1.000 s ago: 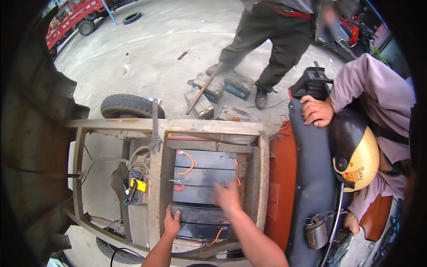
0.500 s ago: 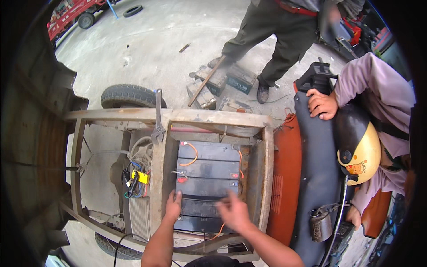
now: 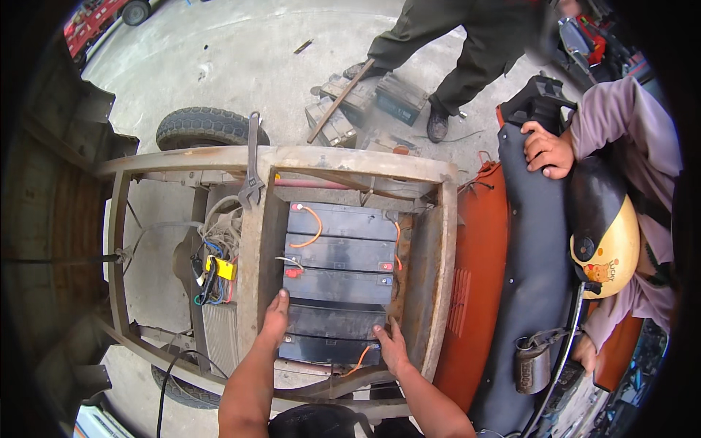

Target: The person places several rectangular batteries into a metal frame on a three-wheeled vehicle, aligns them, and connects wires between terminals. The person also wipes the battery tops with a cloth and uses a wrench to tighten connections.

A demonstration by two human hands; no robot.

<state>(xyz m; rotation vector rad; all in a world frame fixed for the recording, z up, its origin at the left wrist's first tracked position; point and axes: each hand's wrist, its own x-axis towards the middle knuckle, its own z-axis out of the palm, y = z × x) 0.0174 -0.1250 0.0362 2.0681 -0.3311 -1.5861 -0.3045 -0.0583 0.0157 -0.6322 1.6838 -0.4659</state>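
— Inside the bay of the scuffed grey metal frame (image 3: 343, 159), how far along are we?

— I count five black rectangular batteries (image 3: 339, 286) side by side, from the bay's far edge to its near one. Curved orange leads (image 3: 320, 226) sit on the far pair, and another reaches the nearest block. I make out none on the fourth battery (image 3: 336, 321), so I judge the wiring part done, some joins missing.

— And the hands?

— My left hand (image 3: 276, 315) is loosely extended by the bay's left wall, against the fourth battery's left end. My right hand (image 3: 393, 349) is spread, thumb on the right end near the seam with the fifth. Neither pinches anything; whether they press, I can't tell.

— Tools?

— One grey steel adjustable wrench (image 3: 253, 157), across the frame's far rail, apart from both hands.
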